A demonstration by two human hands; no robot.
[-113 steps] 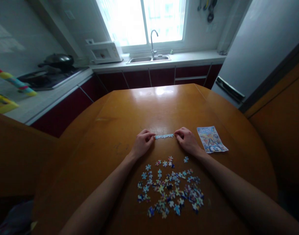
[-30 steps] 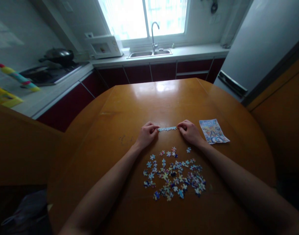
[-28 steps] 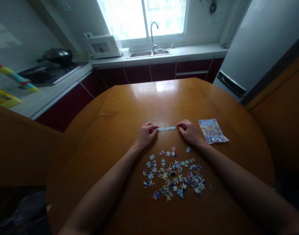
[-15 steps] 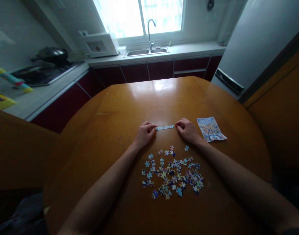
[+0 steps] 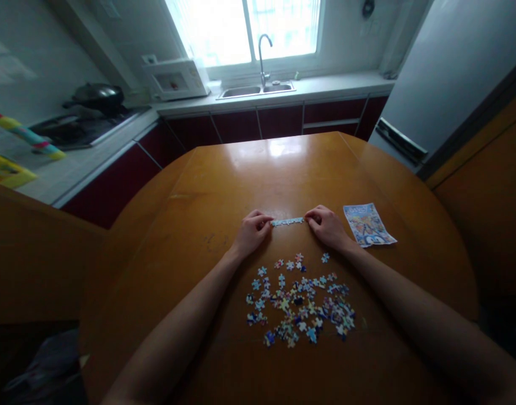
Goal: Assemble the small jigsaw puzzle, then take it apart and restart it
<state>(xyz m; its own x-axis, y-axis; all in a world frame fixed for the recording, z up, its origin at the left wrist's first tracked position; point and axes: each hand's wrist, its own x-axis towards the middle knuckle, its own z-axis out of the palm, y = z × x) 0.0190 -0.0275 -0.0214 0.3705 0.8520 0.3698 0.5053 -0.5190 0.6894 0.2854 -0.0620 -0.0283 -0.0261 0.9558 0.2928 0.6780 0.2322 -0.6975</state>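
Observation:
A short strip of joined jigsaw puzzle pieces [image 5: 287, 221], pale blue with a straight far edge, lies flat on the wooden table [image 5: 173, 270]. My left hand [image 5: 253, 232] pinches its left end with thumb and fingertips. At the right end, my right hand [image 5: 325, 226] grips it the same way, fingers curled. Closer to me is a scattered heap of loose puzzle pieces [image 5: 300, 304], in mixed blue, purple, yellow and white. A single loose piece [image 5: 325, 257] lies apart near my right wrist. Right of my right hand rests a printed picture sheet [image 5: 368, 225] with creased corners.
Beyond the table are a sink [image 5: 258, 91] with a tall tap, a white microwave [image 5: 176, 79] and a stove with a dark pan [image 5: 98, 97]. A tall fridge [image 5: 443, 79] stands at the right. Yellow toy-like things [image 5: 8, 171] sit on the left counter.
The whole view has shifted slightly, so everything appears a little further right. Both hands keep their hold on the ends of the strip, and the loose pieces lie as before.

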